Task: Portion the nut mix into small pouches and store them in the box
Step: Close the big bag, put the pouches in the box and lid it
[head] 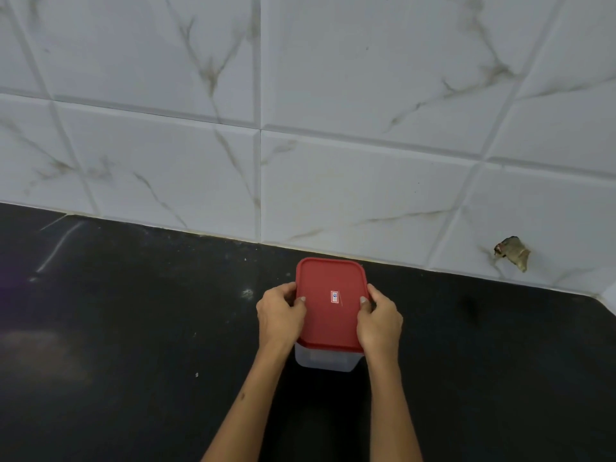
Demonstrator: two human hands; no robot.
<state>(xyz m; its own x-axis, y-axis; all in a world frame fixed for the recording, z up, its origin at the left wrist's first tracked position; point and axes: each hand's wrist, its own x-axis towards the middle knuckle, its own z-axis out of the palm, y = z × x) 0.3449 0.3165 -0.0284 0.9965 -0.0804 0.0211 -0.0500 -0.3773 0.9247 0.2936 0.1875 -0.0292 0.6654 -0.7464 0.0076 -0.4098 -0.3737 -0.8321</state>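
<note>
While it stands on the dark counter [133,328] near the tiled wall [333,111], the clear box [325,360] is gripped at both sides. Its red lid [328,315], marked by a small sticker [335,298], is clasped by the left hand [280,316] and the right hand [380,323], thumbs laid on top.

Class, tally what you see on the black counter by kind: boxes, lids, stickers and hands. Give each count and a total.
Boxes: 1, clear box
Lids: 1, red lid
Stickers: 1, sticker
Hands: 2, left hand and right hand
Total: 5
</note>
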